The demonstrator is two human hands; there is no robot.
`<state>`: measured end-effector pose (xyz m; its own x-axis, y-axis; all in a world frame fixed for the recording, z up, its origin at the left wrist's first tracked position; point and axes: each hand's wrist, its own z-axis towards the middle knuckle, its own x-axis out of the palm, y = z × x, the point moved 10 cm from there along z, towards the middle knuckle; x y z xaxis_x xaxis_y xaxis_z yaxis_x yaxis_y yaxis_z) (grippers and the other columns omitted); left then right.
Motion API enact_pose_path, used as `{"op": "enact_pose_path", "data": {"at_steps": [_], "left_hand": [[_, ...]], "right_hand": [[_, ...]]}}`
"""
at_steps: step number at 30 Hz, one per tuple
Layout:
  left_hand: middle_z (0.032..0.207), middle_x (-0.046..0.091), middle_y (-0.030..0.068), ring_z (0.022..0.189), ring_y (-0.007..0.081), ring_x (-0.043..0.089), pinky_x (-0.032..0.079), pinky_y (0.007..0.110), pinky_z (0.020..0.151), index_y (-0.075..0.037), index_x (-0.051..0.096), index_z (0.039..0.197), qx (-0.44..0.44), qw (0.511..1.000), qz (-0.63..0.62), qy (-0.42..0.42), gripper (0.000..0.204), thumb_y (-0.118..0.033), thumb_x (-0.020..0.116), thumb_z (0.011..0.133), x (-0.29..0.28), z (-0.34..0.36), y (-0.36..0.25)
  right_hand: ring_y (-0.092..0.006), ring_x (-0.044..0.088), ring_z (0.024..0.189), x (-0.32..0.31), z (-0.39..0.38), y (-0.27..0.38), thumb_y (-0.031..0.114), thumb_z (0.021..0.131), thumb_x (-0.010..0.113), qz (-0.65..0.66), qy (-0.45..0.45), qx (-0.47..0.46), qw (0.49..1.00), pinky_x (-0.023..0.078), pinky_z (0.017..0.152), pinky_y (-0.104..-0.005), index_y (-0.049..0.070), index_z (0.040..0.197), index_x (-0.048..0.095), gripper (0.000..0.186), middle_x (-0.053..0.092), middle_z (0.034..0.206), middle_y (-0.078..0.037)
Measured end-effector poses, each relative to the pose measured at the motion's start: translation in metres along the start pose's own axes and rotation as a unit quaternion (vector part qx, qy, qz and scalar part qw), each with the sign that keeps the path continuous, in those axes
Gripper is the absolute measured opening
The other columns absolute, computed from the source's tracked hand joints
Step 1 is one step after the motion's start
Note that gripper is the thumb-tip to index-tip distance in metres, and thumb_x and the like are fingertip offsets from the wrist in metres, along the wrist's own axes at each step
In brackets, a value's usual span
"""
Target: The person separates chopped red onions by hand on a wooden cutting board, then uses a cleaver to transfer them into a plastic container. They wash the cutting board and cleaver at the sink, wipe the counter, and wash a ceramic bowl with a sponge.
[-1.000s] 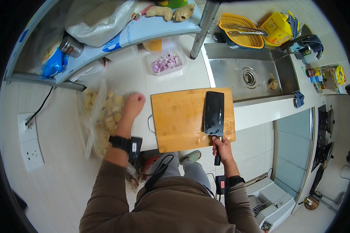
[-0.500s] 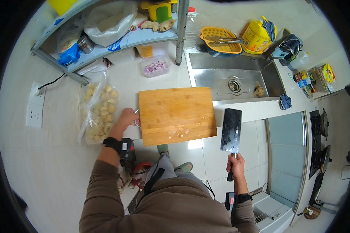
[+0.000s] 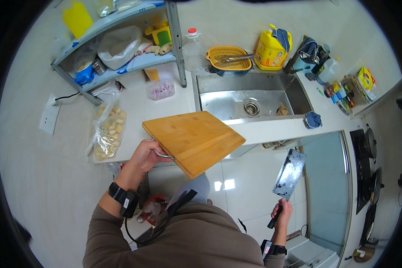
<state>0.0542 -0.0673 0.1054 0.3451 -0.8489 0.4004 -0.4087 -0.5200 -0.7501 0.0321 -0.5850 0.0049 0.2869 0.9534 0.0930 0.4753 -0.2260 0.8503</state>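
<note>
My left hand (image 3: pixel 146 155) grips the metal handle on the left edge of a wooden cutting board (image 3: pixel 193 139), which is lifted and tilted over the counter's front edge. My right hand (image 3: pixel 281 212) holds a wide cleaver (image 3: pixel 289 172) by its black handle out to the right, over the floor, with its wet blade upward. A bag of pale yellow chunks (image 3: pixel 111 134) lies on the counter left of the board. Behind the board sits a plastic box of chopped onion (image 3: pixel 161 89).
A steel sink (image 3: pixel 229 97) is behind the board. A metal shelf (image 3: pixel 182 62) holds bags and ginger. A yellow colander (image 3: pixel 223 54) and yellow jug (image 3: pixel 272 56) stand behind the sink. A stove (image 3: pixel 360 178) lines the right, beside a glass door (image 3: pixel 324 183).
My left hand has gone from a loose position to gripping the board's handle, and the board is raised and tilted. My right hand has lifted the cleaver off the board and moved it rightward.
</note>
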Motion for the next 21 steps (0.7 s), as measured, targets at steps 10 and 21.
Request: {"op": "enact_pose_path", "data": {"at_steps": [10,21], "left_hand": [[0.09,0.063,0.0106,0.082,0.023,0.063,0.056,0.039,0.073,0.002,0.054,0.105,-0.02,0.999,-0.036,0.031,0.035,-0.001,0.046,0.07,0.162,0.132,0.034],[0.111,0.059,0.0143,0.103,0.029,0.059,0.049,0.046,0.091,0.002,0.049,0.116,-0.079,0.984,-0.146,0.063,0.039,0.001,0.047,0.077,0.315,0.307,0.085]], "right_hand": [[-0.0117,0.046,0.05,-0.013,0.115,0.168,0.025,0.093,0.052,-0.126,-0.007,-0.216,0.968,0.039,0.05,-0.0258,0.005,0.072,0.049,0.029,0.047,0.056,-0.003],[-0.0232,0.051,0.056,-0.039,0.258,0.276,0.025,0.08,0.07,-0.486,-0.041,-0.208,0.848,0.043,0.054,-0.0357,-0.002,0.085,0.051,0.034,0.055,0.063,-0.013]]}}
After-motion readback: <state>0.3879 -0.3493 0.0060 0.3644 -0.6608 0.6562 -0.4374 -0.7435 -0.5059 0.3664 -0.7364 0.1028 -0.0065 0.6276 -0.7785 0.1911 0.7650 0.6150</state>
